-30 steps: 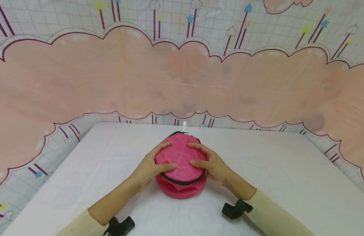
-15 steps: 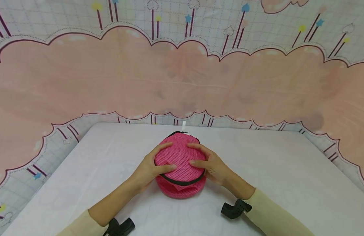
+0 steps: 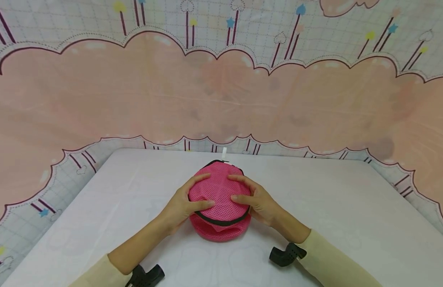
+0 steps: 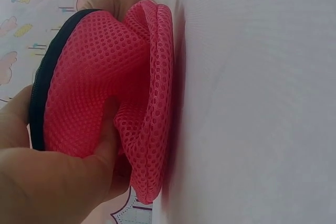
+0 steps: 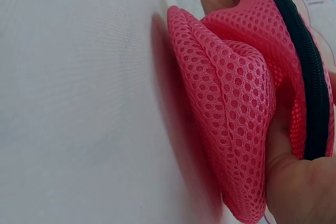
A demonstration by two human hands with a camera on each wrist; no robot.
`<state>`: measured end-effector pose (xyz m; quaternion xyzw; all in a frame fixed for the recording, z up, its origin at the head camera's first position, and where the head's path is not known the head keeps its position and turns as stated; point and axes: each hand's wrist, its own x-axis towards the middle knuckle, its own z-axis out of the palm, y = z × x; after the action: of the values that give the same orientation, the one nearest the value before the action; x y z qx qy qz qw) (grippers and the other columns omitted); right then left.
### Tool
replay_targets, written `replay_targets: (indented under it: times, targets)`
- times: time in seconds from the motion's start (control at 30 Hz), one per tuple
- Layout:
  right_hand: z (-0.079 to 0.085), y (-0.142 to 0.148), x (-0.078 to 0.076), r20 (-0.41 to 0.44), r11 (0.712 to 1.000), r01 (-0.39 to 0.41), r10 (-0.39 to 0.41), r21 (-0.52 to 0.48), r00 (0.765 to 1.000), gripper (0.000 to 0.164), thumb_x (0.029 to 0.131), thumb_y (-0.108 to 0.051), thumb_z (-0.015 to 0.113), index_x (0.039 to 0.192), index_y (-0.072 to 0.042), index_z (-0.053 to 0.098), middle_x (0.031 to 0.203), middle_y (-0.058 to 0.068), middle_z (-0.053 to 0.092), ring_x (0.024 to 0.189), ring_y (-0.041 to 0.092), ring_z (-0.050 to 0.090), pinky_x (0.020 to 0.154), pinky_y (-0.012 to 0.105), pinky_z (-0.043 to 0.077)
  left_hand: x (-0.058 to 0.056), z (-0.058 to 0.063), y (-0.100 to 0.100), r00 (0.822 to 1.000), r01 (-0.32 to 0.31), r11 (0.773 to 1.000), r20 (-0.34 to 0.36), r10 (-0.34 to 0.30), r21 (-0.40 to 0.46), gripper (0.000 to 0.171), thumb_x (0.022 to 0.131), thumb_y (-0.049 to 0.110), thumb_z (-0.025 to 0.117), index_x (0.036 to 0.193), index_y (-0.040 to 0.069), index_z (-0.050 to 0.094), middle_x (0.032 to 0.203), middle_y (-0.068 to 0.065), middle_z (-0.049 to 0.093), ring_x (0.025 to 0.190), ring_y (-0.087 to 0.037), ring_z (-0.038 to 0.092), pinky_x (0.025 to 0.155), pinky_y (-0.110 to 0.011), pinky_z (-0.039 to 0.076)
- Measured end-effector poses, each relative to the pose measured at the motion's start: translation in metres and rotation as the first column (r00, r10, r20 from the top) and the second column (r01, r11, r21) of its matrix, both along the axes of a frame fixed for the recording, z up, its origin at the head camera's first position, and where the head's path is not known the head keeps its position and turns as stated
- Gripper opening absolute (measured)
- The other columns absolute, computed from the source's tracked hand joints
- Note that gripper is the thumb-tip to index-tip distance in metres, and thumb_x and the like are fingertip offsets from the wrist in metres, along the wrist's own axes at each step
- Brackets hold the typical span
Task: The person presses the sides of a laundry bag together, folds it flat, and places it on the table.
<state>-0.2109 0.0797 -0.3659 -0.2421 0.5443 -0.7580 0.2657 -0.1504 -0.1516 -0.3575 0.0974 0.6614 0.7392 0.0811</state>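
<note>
A round pink mesh bag [image 3: 221,191] with a black zipper [image 3: 223,223] along its edge sits at the middle of the white table. My left hand [image 3: 183,202] grips its left side, thumb and a finger lying over the top face. On the opposite side my right hand [image 3: 263,203] holds it the same way. Both wrist views show fingers tucked into the fold under the zippered rim, where the mesh [image 4: 100,72] is creased inward. The bag's lower layer [image 5: 210,98] bulges close over the table. A white tag [image 3: 224,153] sticks out at the far end.
The white table [image 3: 332,207] extends around the bag on all sides. Behind it hangs a peach and white patterned cloth [image 3: 207,99]. Black wrist devices [image 3: 287,254] are strapped at both sleeve cuffs.
</note>
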Motion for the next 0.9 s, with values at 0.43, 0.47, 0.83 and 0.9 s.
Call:
replay_targets:
  times: [0.43,0.47,0.83,0.9]
  targets:
    - [0.0023,-0.0044,-0.0002,0.01,0.999,0.051,-0.051,-0.004,0.999,0.054,0.088,0.003,0.064,0.138,-0.009,0.047,0.144,0.013,0.034,0.124,0.029,0.042,0.093,0.037,0.048,-0.0012,0.0039,-0.0038,0.999,0.044,0.996,0.016,-0.045,0.078,0.074,0.083,0.003,0.073,0.145,0.021,0.037,0.142,-0.016,0.035,0.118,-0.031,0.05,0.089,-0.037,0.05]
    - [0.0021,-0.0044,0.0,0.01,0.999,0.054,-0.054,-0.002,0.998,0.054,0.088,0.003,0.064,0.138,-0.009,0.047,0.144,0.013,0.034,0.124,0.029,0.043,0.093,0.037,0.048,-0.0012,0.0037,-0.0038,0.999,0.047,0.996,0.017,-0.049,0.077,0.075,0.083,0.003,0.073,0.145,0.021,0.037,0.142,-0.017,0.036,0.118,-0.03,0.051,0.089,-0.037,0.05]
    - [0.0029,-0.0034,0.0029,0.055,0.997,0.075,-0.073,-0.025,0.996,0.056,0.086,0.004,0.066,0.138,-0.008,0.048,0.144,0.013,0.035,0.122,0.028,0.046,0.092,0.038,0.048,-0.0021,0.0015,-0.0031,0.997,0.073,0.995,0.016,-0.074,0.07,0.075,0.083,0.003,0.073,0.146,0.021,0.036,0.144,-0.016,0.033,0.119,-0.031,0.05,0.089,-0.039,0.05]
    - [0.0023,-0.0036,0.0023,0.058,0.997,0.078,-0.077,-0.025,0.995,0.055,0.086,0.005,0.065,0.137,-0.008,0.049,0.144,0.013,0.035,0.121,0.027,0.046,0.092,0.038,0.048,-0.0026,0.0016,-0.0033,0.997,0.079,0.995,0.017,-0.08,0.066,0.075,0.083,0.003,0.073,0.146,0.021,0.036,0.144,-0.017,0.033,0.119,-0.031,0.05,0.089,-0.04,0.05]
